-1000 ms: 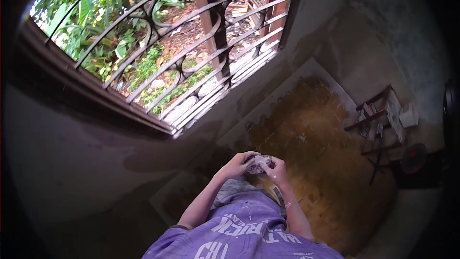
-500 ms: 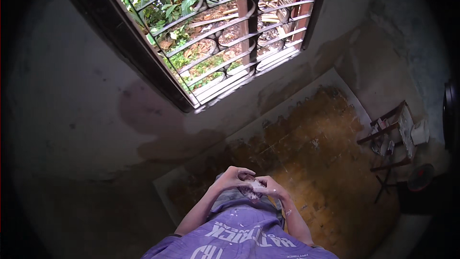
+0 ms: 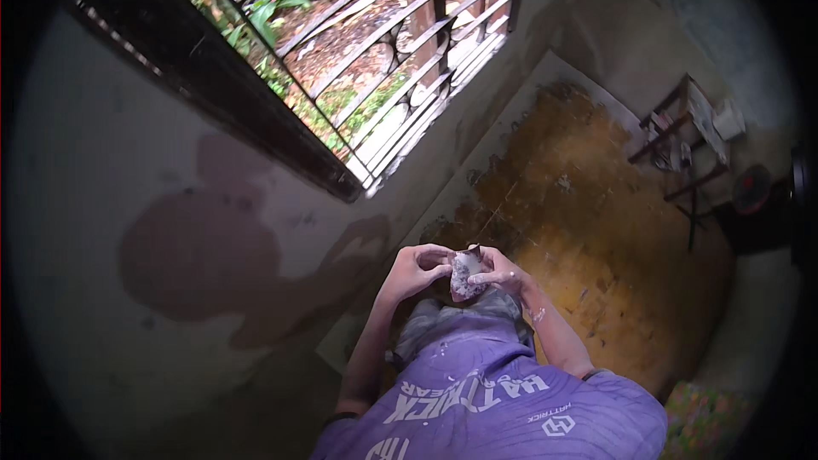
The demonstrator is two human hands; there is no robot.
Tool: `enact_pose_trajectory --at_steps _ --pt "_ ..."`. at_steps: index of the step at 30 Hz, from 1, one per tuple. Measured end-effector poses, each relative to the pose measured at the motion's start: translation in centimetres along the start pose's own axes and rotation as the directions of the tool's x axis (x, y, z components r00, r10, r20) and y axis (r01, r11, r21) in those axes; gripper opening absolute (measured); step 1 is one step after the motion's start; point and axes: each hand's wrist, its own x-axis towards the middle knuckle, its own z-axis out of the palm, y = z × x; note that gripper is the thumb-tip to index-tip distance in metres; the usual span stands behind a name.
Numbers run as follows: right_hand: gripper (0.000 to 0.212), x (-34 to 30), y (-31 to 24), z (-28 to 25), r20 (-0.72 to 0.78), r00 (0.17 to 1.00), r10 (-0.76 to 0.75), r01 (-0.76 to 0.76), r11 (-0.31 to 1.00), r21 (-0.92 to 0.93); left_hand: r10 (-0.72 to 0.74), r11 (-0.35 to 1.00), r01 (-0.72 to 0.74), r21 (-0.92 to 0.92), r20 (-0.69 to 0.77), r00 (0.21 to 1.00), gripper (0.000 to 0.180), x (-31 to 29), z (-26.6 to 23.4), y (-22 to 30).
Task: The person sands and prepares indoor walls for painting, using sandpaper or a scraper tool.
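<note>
A small folded sheet (image 3: 465, 277), brownish and heavily dusted with white, sits between the two hands in front of the person's waist, raised above the floor. Its coating suggests sandpaper, though the grain is too small to confirm. The right hand (image 3: 503, 273) has its grip clamped on the sheet's right side, thumb laid across the white face and fingers behind. The left hand (image 3: 411, 271) is curved, with a gap inside the curl; its thumb and fingertips reach the sheet's left edge, but whether they pinch it I cannot tell.

The sheet should be very light, stiff enough to keep a crease yet easy to bend, and hard to break, though a worn fold could tear. The loose powder probably makes the face slippery, so a pinch near opposite edges, thumb on top and fingers underneath, looks surest.

The purple shirt (image 3: 477, 375) and grey trousers (image 3: 426, 324) lie close under the hands, leaving little room on the body side. Beyond the hands stand the patchy wall (image 3: 68, 204) and a window with a curved metal grille (image 3: 392, 47) and dark frame (image 3: 213, 85). The stained yellow-brown floor (image 3: 562, 196) spreads to the right, where a wooden stand (image 3: 660, 138) and a white container (image 3: 729, 120) are well apart from the hands; neither blocks them.
</note>
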Motion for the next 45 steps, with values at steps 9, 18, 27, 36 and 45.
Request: enact_pose_trajectory --at_steps 9,18,27,36,45 --pt "0.036 2.1 1.4 -0.2 -0.36 0.932 -0.043 0.026 0.998 -0.054 -0.027 0.986 0.021 0.164 0.037 0.999 0.021 3.8 -2.8 1.9" --pt "0.033 7.8 3.5 -12.8 -0.713 0.668 -0.214 -0.006 0.956 -0.293 0.632 0.441 -0.234 0.867 -0.114 0.767 0.041 14.9 -6.4 9.9" --pt "0.038 25.2 2.6 -26.9 -0.726 0.641 -0.248 0.282 0.956 -0.078 0.501 0.169 0.234 0.957 -0.288 0.816 0.056 24.4 -6.9 12.3" --pt "0.047 40.7 6.4 -24.3 -0.88 0.263 -0.395 -0.199 0.87 -0.45 0.37 0.174 0.454 0.874 -0.485 0.792 0.036 28.4 -12.1 9.2" --pt "0.054 37.6 16.3 -30.6 -0.924 0.224 0.31 0.135 0.929 0.344 0.416 0.183 0.32 0.93 -0.368 0.832 0.044 29.7 -12.4 8.3"
